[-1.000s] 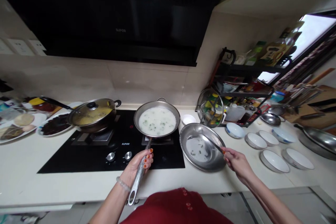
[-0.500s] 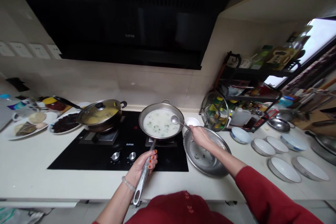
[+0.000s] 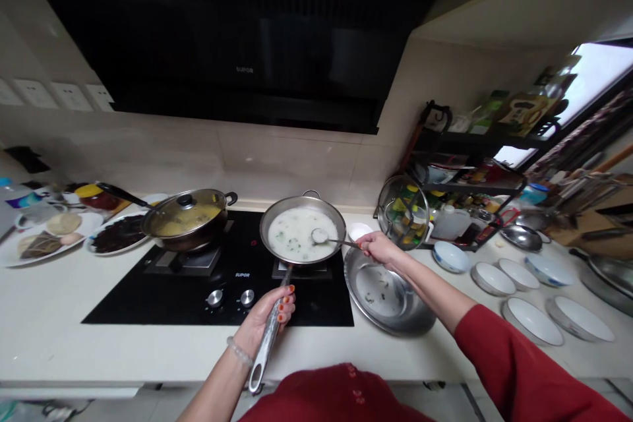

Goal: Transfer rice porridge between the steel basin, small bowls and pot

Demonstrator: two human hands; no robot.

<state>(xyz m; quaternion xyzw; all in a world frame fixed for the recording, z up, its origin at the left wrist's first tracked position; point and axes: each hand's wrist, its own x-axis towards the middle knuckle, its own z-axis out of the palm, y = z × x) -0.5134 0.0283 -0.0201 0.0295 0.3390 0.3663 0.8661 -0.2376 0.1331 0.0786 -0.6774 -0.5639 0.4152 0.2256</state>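
Note:
My left hand (image 3: 273,314) is closed around the long metal handle of a wok (image 3: 337,216) on the right burner. White soup (image 3: 289,231) with bits of green fills the wok. My right hand (image 3: 380,248) grips the handle of a metal ladle (image 3: 320,236), whose bowl dips into the soup near the wok's right side. Below my right forearm stands a wide steel basin (image 3: 363,311) with a little whitish liquid and green scraps in it. A small white bowl (image 3: 359,231) sits behind my right hand, partly hidden.
A lidded pan (image 3: 185,221) occupies the left burner of the black cooktop (image 3: 163,303). Plates of food (image 3: 119,234) lie further left. A glass lid (image 3: 403,211) leans by the spice rack (image 3: 475,184). Several bowls (image 3: 531,320) stand at the right. A range hood (image 3: 237,33) hangs above.
The ladle has moved left and down, from above the wok's right rim into the soup. My right hand has turned and shifted slightly. My left hand stays on the wok's handle.

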